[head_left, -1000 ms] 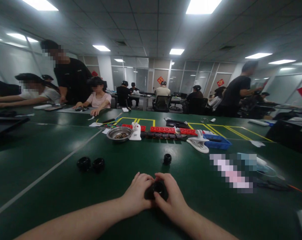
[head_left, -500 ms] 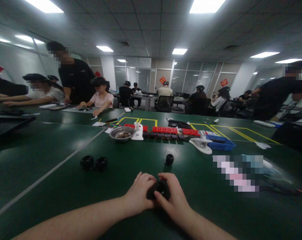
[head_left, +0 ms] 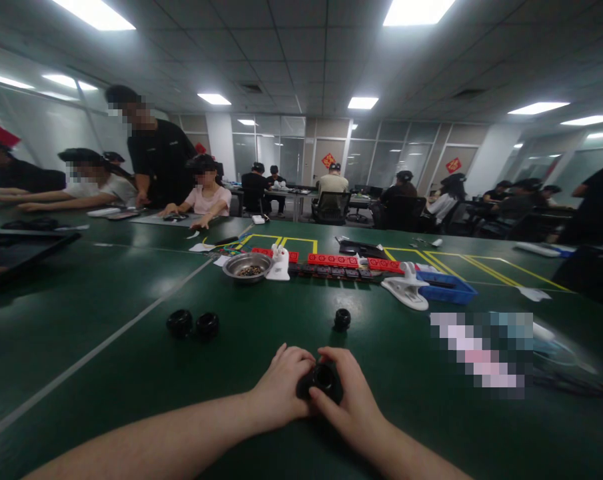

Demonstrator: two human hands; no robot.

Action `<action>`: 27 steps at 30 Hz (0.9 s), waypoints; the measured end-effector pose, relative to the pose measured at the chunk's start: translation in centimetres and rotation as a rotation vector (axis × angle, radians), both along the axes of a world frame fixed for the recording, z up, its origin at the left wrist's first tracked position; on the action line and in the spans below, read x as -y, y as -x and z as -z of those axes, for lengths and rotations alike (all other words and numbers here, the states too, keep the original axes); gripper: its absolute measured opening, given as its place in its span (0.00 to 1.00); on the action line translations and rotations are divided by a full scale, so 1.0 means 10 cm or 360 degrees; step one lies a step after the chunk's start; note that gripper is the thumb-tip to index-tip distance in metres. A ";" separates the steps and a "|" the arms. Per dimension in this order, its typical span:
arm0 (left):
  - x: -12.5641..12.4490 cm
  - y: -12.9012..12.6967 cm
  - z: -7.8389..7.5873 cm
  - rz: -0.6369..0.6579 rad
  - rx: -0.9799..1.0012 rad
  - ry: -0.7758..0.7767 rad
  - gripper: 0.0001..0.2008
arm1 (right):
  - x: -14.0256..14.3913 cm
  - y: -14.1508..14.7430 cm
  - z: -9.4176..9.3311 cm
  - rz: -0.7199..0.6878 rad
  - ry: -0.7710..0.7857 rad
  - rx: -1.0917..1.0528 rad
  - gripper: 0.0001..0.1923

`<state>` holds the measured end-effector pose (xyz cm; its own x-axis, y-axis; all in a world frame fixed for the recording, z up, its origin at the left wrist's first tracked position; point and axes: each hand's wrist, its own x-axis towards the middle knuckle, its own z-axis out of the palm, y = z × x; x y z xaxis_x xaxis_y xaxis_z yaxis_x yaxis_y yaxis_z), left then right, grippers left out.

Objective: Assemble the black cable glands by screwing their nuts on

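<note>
Both hands (head_left: 321, 393) cupped around black round part (head_left: 322, 379), forearms converging

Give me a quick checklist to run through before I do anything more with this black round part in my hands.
1. Both hands on the part: left hand and right hand grip the black round part from either side: ok.
2. Part supported: it sits low over the green table; whether it rests on it: cannot tell.
3. Part's opening faces up, visible: ok.
4. Spare parts apart from the hands: single black part ahead, pair of black parts to the left: ok.
5. Metal bowl farther back, upright: ok.
6. Firmness of grip: cannot tell.
</note>
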<state>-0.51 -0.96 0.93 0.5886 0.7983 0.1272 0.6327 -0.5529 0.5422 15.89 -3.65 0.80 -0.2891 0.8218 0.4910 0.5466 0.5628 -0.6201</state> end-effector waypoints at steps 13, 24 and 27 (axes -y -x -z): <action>0.01 -0.01 -0.04 -0.0022 -0.0016 0.0016 0.19 | 0.01 0.00 0.00 0.0043 -0.0091 -0.0020 0.22; 0.01 -0.01 -0.04 -0.0015 -0.0005 0.0026 0.24 | 0.01 -0.04 0.02 -0.0251 -0.0110 0.0057 0.29; 0.00 0.00 -0.03 -0.0003 -0.0010 0.0022 0.22 | 0.01 -0.04 0.01 -0.0196 -0.0105 0.0033 0.27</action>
